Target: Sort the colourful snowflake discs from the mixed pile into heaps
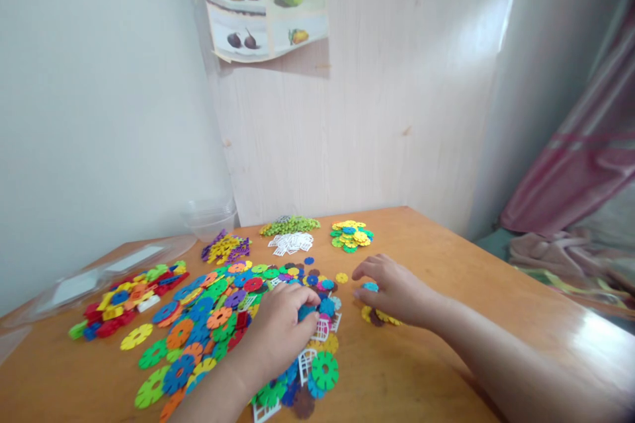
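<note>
My left hand rests over a big spread pile of plastic snowflake discs. Its thumb and index finger are apart and curled down, and a blue disc shows in the gap between them. White lattice pieces and a green disc lie close by. To the right, my right hand hovers with parted fingers over a small group of yellow and brown discs. A light blue disc is visible between its finger and thumb; no grip on it shows.
Along the back lie purple and yellow pieces, white pieces, green pieces and a stack of yellow and green discs. Red and yellow blocks, a clear tub and clear lids are on the left of the wooden table.
</note>
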### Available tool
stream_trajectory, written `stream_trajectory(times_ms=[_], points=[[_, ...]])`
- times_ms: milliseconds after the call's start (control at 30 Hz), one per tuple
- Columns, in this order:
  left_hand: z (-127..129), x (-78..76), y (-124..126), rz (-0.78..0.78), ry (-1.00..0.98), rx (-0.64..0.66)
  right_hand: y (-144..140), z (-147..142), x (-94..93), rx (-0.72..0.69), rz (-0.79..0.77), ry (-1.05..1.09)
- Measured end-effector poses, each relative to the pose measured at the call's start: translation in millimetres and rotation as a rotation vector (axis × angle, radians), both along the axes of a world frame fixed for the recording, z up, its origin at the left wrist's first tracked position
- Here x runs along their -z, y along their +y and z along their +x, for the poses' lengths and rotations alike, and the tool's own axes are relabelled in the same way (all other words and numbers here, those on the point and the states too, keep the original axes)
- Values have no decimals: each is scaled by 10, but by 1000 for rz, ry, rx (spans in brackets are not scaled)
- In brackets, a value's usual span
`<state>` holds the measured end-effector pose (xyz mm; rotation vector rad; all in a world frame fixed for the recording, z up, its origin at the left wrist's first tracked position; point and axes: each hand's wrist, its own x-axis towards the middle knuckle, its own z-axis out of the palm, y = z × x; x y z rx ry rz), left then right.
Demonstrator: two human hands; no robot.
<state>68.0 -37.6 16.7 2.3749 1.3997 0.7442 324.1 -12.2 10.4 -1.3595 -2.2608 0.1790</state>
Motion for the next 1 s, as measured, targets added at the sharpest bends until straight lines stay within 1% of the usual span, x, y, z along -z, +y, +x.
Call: stream_trajectory(times_ms=[67, 133, 233, 333, 467, 567, 633, 733, 833, 933, 1000], points=[[-2, 29, -9, 58, 100, 13, -76, -113, 23, -74, 17, 28], [-3, 47, -19, 91, 154, 18, -154, -220, 38, -130, 22, 41], [-3, 39, -36, 109, 186, 13, -231, -334, 55, -179, 29, 53], [-3, 8, -51, 91, 180, 9, -241, -380, 84, -195, 31, 73], [6, -21, -58, 37, 118, 14, -208, -396, 140, -182, 20, 138], [17, -34, -40, 12, 34, 24, -188, -431, 166, -132, -22, 256], [22, -46, -24, -7, -47, 33, -181, -475, 173, -98, -95, 342], [23, -71, -6, -37, -166, 34, -177, -552, 178, -63, -252, 444], [20, -87, 5, -64, -240, -4, -175, -608, 196, -100, -352, 523], [4, -84, 33, -86, -285, -51, -132, -633, 213, -144, -379, 566], [-26, -74, 72, -93, -323, -86, -52, -646, 200, -119, -387, 574]])
